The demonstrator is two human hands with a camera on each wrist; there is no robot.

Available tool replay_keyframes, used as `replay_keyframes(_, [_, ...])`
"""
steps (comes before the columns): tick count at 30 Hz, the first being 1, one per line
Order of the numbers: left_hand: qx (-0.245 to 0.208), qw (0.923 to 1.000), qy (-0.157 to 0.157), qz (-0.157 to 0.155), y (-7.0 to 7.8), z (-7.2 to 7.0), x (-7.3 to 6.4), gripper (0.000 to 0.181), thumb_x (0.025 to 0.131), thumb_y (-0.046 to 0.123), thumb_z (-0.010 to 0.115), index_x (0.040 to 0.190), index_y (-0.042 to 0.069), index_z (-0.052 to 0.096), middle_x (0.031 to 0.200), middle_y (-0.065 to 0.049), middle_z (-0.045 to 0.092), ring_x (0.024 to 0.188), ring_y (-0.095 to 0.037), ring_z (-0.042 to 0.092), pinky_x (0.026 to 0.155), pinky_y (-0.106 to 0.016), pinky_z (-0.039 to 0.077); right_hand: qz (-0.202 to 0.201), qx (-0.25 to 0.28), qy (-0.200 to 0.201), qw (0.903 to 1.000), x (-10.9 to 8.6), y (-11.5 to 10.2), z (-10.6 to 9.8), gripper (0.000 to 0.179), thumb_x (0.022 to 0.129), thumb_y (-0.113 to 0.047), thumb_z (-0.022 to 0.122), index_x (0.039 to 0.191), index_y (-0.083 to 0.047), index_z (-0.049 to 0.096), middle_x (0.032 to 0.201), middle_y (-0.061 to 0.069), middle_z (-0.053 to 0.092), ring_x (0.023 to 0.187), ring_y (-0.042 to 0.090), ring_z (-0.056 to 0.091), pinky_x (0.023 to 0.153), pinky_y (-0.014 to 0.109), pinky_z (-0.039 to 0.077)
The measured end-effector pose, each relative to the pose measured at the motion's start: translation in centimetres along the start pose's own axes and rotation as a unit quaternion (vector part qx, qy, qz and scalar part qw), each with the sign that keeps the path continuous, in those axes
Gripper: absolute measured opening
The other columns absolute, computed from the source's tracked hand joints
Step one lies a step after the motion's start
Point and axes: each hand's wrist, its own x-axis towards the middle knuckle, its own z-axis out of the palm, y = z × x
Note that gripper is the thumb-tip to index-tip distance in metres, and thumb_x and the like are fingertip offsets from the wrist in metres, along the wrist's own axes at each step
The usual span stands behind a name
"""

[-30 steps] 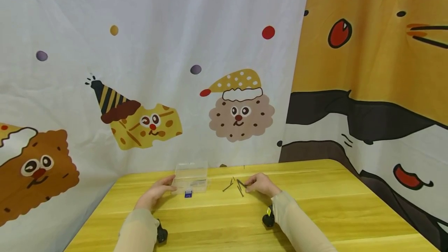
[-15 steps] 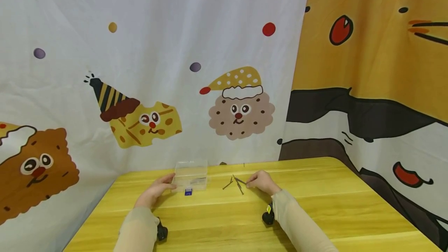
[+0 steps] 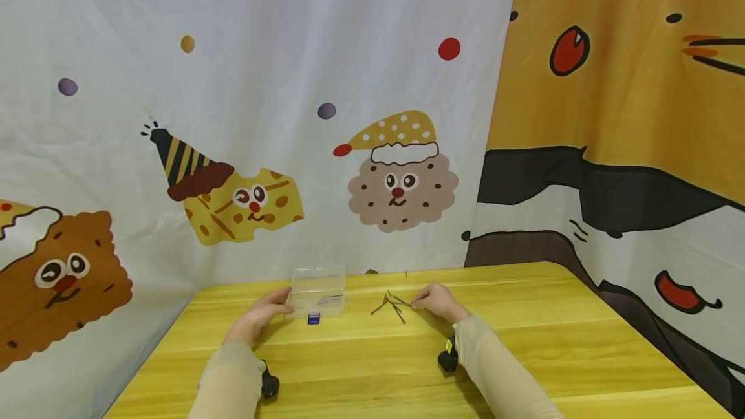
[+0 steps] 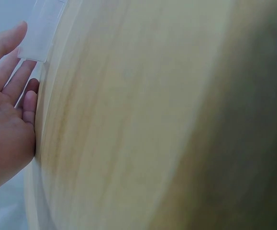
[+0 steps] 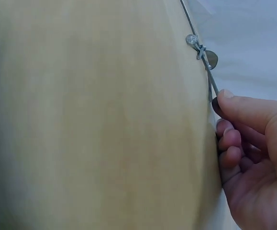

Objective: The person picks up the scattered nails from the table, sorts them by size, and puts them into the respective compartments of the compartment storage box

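Note:
Several dark metal nails (image 3: 398, 310) lie in a loose, crossing cluster on the wooden table in the head view. My right hand (image 3: 439, 302) is just right of them, pinching one nail (image 5: 212, 79) between thumb and index finger. In the right wrist view that nail runs up and away past the round, patterned head of another nail (image 5: 191, 40). My left hand (image 3: 262, 317) rests at the left side of a clear plastic box (image 3: 317, 308), its fingers mostly straight around the box's corner. Some thin items, unclear in kind, show inside the box.
The box's clear lid (image 3: 318, 275) stands raised at the back. A small blue tab (image 3: 313, 319) sits at the box's front. The yellow wooden table (image 3: 361, 367) ends at a cartoon-printed curtain (image 3: 262, 70) behind.
The nail in my right hand has shifted left toward the others and now lies at a flatter angle. My left hand keeps its place by the box.

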Motion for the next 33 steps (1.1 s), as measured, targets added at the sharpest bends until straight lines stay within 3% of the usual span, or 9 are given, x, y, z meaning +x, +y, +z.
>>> replay_keyframes(5, [0.0, 1.0, 0.001, -0.005, 0.2, 0.0, -0.2, 0.071, 0.087, 0.007, 0.067, 0.148, -0.004, 0.033, 0.151, -0.028, 0.029, 0.139, -0.046, 0.023, 0.11, -0.062, 0.015, 0.013, 0.023, -0.023, 0.9994, 0.5, 0.0, -0.3, 0.009, 0.085, -0.008, 0.072, 0.087, -0.001, 0.077, 0.067, 0.003, 0.063, 0.054, 0.011, 0.044, 0.051, 0.025, 0.037])
replay_keyframes(12, [0.001, 1.0, 0.001, -0.007, 0.3, -0.1, -0.3, 0.072, 0.087, 0.008, 0.068, 0.148, -0.003, 0.033, 0.151, -0.029, 0.029, 0.139, -0.047, 0.023, 0.11, -0.063, 0.013, 0.039, 0.058, -0.04, 0.9968, 0.7, -0.9, -1.2, 0.014, 0.089, -0.004, 0.065, 0.094, 0.006, 0.074, 0.069, 0.012, 0.064, 0.051, 0.012, 0.039, 0.05, 0.026, 0.035])
replay_keyframes(20, [0.007, 1.0, -0.004, -0.001, 0.3, -0.2, -0.2, 0.071, 0.087, 0.008, 0.067, 0.148, -0.004, 0.033, 0.15, -0.029, 0.029, 0.139, -0.047, 0.023, 0.109, -0.064, 0.014, 0.0, 0.06, -0.052, 0.9969, 1.1, -1.7, -3.0, 0.025, 0.095, -0.004, 0.057, 0.109, 0.015, 0.066, 0.091, 0.023, 0.066, 0.057, 0.015, 0.043, 0.06, 0.033, 0.045])
replay_keyframes(23, [0.008, 1.0, -0.006, 0.001, 0.4, -0.1, -0.2, 0.07, 0.088, 0.007, 0.067, 0.148, -0.004, 0.033, 0.15, -0.03, 0.029, 0.139, -0.047, 0.023, 0.109, -0.064, 0.015, -0.018, 0.073, -0.052, 0.9958, 1.7, -1.8, -3.5, 0.026, 0.098, -0.005, 0.054, 0.112, 0.015, 0.063, 0.093, 0.027, 0.062, 0.058, 0.016, 0.04, 0.06, 0.035, 0.043])
replay_keyframes(28, [0.01, 0.9999, -0.006, 0.001, 0.4, -0.2, -0.2, 0.071, 0.087, 0.007, 0.067, 0.148, -0.004, 0.032, 0.15, -0.029, 0.029, 0.139, -0.047, 0.023, 0.109, -0.063, 0.015, -0.025, 0.067, -0.041, 0.9966, 3.1, -2.0, -4.0, 0.021, 0.099, -0.009, 0.053, 0.103, 0.008, 0.066, 0.083, 0.018, 0.058, 0.06, 0.015, 0.041, 0.059, 0.035, 0.041])
replay_keyframes(33, [0.004, 1.0, -0.008, -0.003, 0.4, -0.1, -0.6, 0.072, 0.087, 0.007, 0.067, 0.149, -0.003, 0.031, 0.151, -0.028, 0.028, 0.139, -0.047, 0.021, 0.11, -0.063, 0.014, -0.017, 0.064, -0.03, 0.9974, 3.4, -3.1, -4.6, 0.024, 0.099, -0.01, 0.054, 0.109, 0.009, 0.064, 0.092, 0.017, 0.06, 0.071, 0.024, 0.05, 0.071, 0.049, 0.046])
